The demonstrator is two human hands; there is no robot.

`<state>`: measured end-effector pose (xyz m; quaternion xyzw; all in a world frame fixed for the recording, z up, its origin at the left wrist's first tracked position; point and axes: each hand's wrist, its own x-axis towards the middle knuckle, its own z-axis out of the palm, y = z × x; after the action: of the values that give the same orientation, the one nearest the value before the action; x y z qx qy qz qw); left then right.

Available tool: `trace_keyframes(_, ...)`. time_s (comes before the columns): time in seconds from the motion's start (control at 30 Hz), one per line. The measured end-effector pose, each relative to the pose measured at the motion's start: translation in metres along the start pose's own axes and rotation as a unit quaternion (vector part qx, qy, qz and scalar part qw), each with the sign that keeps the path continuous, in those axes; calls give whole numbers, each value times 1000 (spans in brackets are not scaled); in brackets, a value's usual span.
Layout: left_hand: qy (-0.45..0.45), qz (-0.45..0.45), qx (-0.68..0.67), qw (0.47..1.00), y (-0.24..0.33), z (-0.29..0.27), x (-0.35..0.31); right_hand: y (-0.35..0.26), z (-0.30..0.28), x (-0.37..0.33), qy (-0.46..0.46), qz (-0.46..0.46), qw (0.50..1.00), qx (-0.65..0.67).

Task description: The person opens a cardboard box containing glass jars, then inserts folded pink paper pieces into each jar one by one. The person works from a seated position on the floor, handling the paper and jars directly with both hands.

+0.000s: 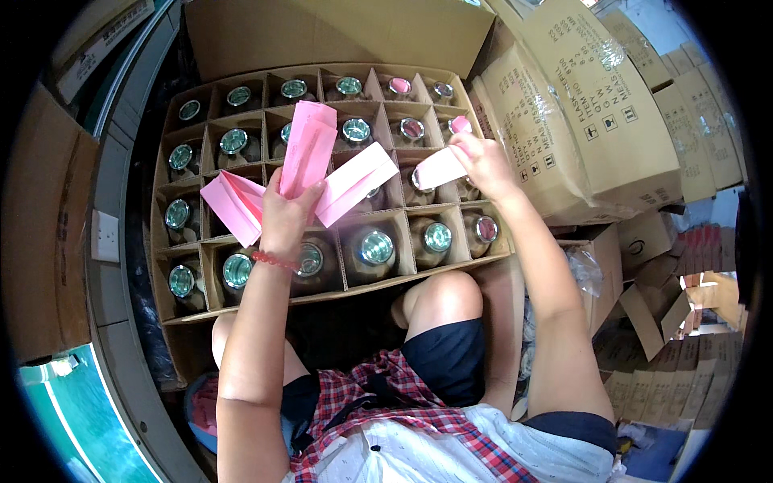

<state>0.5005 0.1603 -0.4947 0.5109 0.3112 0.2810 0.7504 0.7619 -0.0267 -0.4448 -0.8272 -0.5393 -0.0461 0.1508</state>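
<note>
My left hand [283, 216] is raised over an open cardboard box [266, 302] and grips a fan of three folded pink paper slips [310, 149]. A red bead bracelet circles that wrist. My right hand [481, 163] reaches to the box's right side and pinches one more pink slip [439, 169], pushing it down into a cell beside a bottle. The box is split by cardboard dividers into cells, each with a glass bottle with a shiny green-tinted cap [376, 246]. Some cells at the far right show pink slips [400, 85] on the bottles.
Sealed printed cartons [588, 113] are stacked to the right. Flat folded cartons [668, 378] lie at the lower right. The box's rear flap [322, 32] stands up at the back. A grey wall strip with a white socket [105, 236] runs along the left. My knees sit under the box front.
</note>
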Motion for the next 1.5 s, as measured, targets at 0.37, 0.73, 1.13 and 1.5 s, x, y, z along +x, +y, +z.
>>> trace_keyframes(0.37,7,10,11,1000,-2,-9,6,13,20,-10,-52,-51,978,-194)
trace_keyframes(0.73,17,-8,-14,1000,1,-7,4,-22,4,-7,26,-170,966,-192)
trace_keyframes(1.13,11,-8,-30,999,5,-8,3,-9,64,-39,-36,-90,995,-6)
trace_keyframes(1.5,-72,21,0,997,5,8,-16,-58,24,-22,-128,186,805,549)
